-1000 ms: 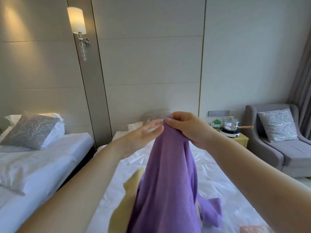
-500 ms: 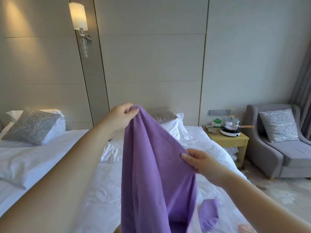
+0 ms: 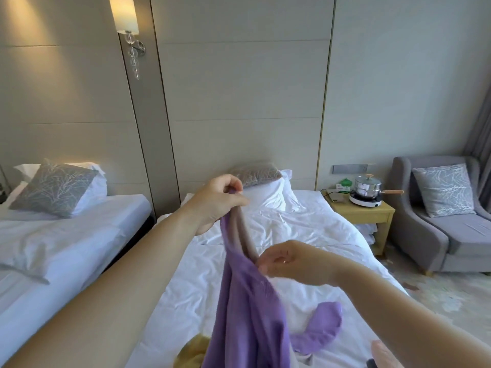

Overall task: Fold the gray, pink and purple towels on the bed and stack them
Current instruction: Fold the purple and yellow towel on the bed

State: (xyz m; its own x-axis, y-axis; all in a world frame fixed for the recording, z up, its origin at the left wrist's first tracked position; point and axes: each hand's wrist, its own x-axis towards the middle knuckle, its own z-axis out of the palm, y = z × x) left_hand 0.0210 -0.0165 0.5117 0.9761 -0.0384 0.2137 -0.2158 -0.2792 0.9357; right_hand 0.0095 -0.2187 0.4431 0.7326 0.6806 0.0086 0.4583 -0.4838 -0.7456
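A purple towel (image 3: 249, 309) hangs in the air over the white bed (image 3: 202, 293), bunched into a narrow drape. My left hand (image 3: 215, 200) pinches its top corner up high. My right hand (image 3: 289, 261) is lower and to the right, fingers at the towel's edge; motion blur hides whether they grip it. The towel's lower end (image 3: 321, 330) trails on the sheet. A sliver of pink cloth (image 3: 382, 353) shows at the bottom right, and a yellow cloth (image 3: 194, 351) lies under the towel at the bottom edge. The gray towel is not clearly in view.
White pillows and a grey patterned cushion (image 3: 255, 173) sit at the bed's head. A second bed (image 3: 66, 235) stands to the left. On the right are a wooden nightstand (image 3: 364, 211) with a steel pot (image 3: 368, 185), and a grey armchair (image 3: 438, 221).
The towel has dropped and narrowed from a wide spread to a bunched drape. My left hand moved right with the corner; my right hand slid along the edge toward the middle.
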